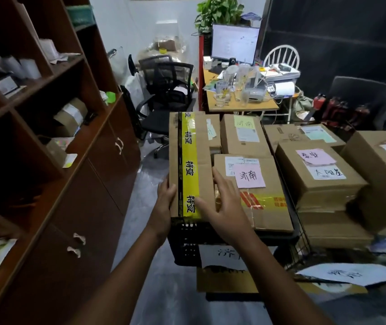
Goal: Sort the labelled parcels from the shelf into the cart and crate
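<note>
Seemingly mid-placing: left grip (166, 200) clamps the yellow-taped parcel (188, 158), right grip (222, 205) flat atop. Next, it likely needs seating in the black crate (185, 242) below.

A black mesh office chair (168, 90) stands far off, left of a light wooden desk (261, 106) bearing clear drinking glasses (221, 95) and a lit flat monitor (235, 43); a white spindle-back chair (281, 55) stands at its right.
</note>
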Tool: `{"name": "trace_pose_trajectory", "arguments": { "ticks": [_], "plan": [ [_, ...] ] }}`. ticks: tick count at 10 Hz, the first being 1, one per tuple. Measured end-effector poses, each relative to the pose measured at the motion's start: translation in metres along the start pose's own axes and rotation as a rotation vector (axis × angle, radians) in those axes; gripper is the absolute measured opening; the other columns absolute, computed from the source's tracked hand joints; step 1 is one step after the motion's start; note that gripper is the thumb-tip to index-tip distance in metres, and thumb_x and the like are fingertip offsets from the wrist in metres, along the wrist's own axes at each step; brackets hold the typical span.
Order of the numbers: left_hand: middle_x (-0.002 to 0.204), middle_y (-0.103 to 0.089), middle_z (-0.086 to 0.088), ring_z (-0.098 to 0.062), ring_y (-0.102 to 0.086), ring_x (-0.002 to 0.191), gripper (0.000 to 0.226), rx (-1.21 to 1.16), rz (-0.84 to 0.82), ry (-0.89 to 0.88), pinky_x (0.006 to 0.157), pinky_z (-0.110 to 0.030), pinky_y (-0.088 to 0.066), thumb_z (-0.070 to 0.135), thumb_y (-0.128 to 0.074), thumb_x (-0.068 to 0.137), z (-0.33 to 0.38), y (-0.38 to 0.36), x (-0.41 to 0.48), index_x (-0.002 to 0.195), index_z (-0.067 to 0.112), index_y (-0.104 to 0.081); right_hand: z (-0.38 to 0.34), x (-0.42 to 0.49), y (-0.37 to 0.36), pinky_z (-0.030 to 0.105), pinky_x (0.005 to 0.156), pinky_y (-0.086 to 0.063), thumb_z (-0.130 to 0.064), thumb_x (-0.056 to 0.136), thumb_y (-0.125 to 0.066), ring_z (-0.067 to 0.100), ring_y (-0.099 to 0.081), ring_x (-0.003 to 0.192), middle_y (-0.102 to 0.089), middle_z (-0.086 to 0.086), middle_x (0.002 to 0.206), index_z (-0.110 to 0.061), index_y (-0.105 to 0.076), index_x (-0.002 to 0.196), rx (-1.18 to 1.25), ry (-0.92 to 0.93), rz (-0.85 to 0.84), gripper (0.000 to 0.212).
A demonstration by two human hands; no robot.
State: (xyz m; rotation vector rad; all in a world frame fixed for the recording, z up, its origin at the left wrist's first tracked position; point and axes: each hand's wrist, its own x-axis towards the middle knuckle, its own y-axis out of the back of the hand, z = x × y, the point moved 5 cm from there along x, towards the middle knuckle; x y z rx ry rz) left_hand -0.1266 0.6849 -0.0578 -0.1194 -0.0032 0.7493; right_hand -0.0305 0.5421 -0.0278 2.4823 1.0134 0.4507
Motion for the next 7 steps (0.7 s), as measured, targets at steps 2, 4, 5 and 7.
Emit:
{"name": "trace_pose_trajectory", "arguments": {
  "ticks": [2,4,5,7],
  "plan": [
    [0.155,-0.044,0.007,-0.021,-0.039,0.149,0.071,0.195,0.023,0.031,0.118,-0.059,-0.035,0.084,-0.058,0.081,-0.026,0.019,-0.001,0.145,0.057,-0.045,0.021,-0.014,-0.012,0.039,0.11,-0.023,-0.071,0.089,-0.057,-0.004,-0.014,0.13,-0.033,-0.019,0.144,-0.051,-0.002,0.16,-0.177,0.017,0.015,0.092],
    [0.143,-0.057,0.016,-0.006,-0.059,0.127,0.061,0.276,-0.04,-0.008,0.108,-0.046,-0.051,0.075,-0.05,0.089,-0.031,0.014,-0.009,0.145,0.052,-0.044,0.027,-0.012,-0.02,0.047,0.12,-0.028,-0.067,0.092,-0.053,0.016,-0.021,0.144,-0.028,-0.009,0.162,-0.042,0.003,0.162,-0.375,-0.001,0.015,0.093],
    [0.148,-0.054,0.014,-0.008,-0.055,0.132,0.074,0.361,-0.049,-0.042,0.109,-0.048,-0.049,0.081,-0.049,0.088,-0.033,0.023,-0.006,0.152,0.046,-0.038,0.019,-0.014,-0.021,0.046,0.121,-0.029,-0.06,0.094,-0.06,0.021,-0.025,0.144,-0.03,-0.002,0.161,-0.036,-0.004,0.164,-0.409,-0.015,0.046,0.092],
    [0.156,-0.045,0.008,-0.015,-0.044,0.142,0.089,0.547,-0.045,-0.058,0.113,-0.051,-0.044,0.078,-0.054,0.081,-0.02,0.04,-0.003,0.157,0.038,-0.03,0.008,-0.034,-0.024,0.051,0.124,-0.024,-0.059,0.098,-0.055,0.026,-0.021,0.153,-0.024,0.004,0.168,-0.029,-0.018,0.164,-0.479,-0.14,0.086,0.081]
  ]
}}
